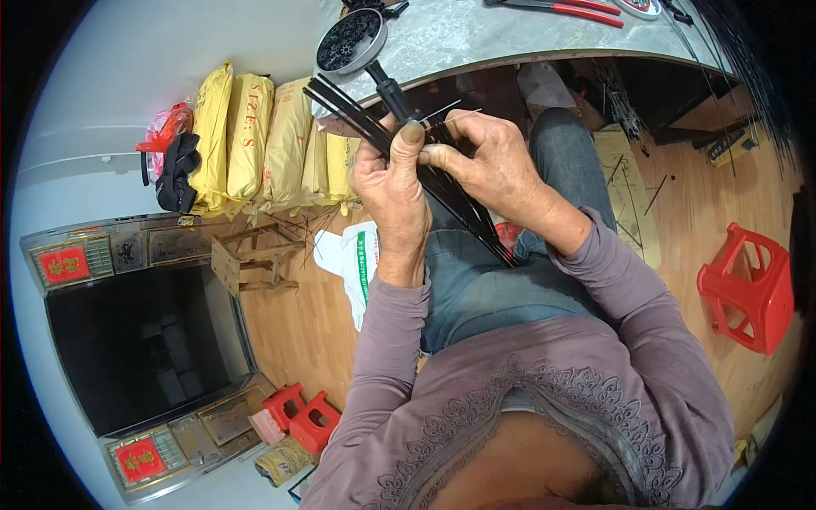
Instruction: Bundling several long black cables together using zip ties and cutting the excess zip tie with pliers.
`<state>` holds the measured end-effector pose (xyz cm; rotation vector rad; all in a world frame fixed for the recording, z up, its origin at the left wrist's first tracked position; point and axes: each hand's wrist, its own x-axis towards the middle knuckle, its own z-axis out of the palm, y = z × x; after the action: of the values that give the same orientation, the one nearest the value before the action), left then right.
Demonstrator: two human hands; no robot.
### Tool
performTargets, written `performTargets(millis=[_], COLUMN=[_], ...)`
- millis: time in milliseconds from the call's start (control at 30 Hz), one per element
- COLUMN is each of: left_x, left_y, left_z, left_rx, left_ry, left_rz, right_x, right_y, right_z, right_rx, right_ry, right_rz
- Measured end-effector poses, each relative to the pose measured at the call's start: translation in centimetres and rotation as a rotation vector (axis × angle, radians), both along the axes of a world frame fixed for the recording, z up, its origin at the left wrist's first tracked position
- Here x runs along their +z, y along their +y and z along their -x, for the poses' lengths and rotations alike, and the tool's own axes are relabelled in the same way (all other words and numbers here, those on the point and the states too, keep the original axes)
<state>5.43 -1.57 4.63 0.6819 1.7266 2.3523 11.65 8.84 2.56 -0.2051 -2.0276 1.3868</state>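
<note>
A bundle of thin black ribs, which looks like an umbrella frame (466, 212), slants across my lap below the table edge. My left hand (393, 191) is closed around its upper part, thumb pressed on top. Beyond that thumb, a black tubular fitting (391, 92) points up toward the table. My right hand (501, 166) is closed in a pinch at the same joint, close to the left thumb. A thin pale wire (444, 109) sticks out by the right fingertips. The exact spot where the fingers meet the joint is partly covered.
On the grey marbled table (450, 34) are a round dish (379, 44) of small black parts and red-handled pliers (586, 10). Long yellow sacks (249, 136) line the left wall. A red stool (748, 289) stands right, a wooden stool (246, 259) left. Black rods hang at far right.
</note>
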Motion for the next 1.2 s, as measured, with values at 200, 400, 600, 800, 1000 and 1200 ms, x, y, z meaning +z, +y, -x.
performTargets(millis=[200,400,600,800,1000,1200], left_x=[0.2,0.4,0.4,0.5,0.5,0.6], left_y=[0.1,0.0,-0.3,-0.2,0.0,-0.1], left_z=[-0.4,-0.8,-0.8,-1.1,-1.3,-1.4], left_rx=[0.010,-0.073,-0.122,-0.117,-0.086,-0.154], left_ry=[0.022,-0.051,-0.064,-0.053,-0.084,-0.068], left_rz=[-0.023,-0.086,-0.081,-0.052,-0.057,-0.077], right_x=[0.3,-0.6,-0.1,0.2,-0.1,-0.2], right_y=[0.5,2.4,3.3,3.3,3.5,3.4], right_z=[-0.1,0.2,-0.4,-0.9,-0.9,-0.7], right_rx=[0.068,0.474,0.580,0.548,0.504,0.590], right_ry=[-0.021,-0.135,-0.168,-0.202,-0.234,-0.244], right_rz=[0.050,0.478,0.563,0.524,0.490,0.659])
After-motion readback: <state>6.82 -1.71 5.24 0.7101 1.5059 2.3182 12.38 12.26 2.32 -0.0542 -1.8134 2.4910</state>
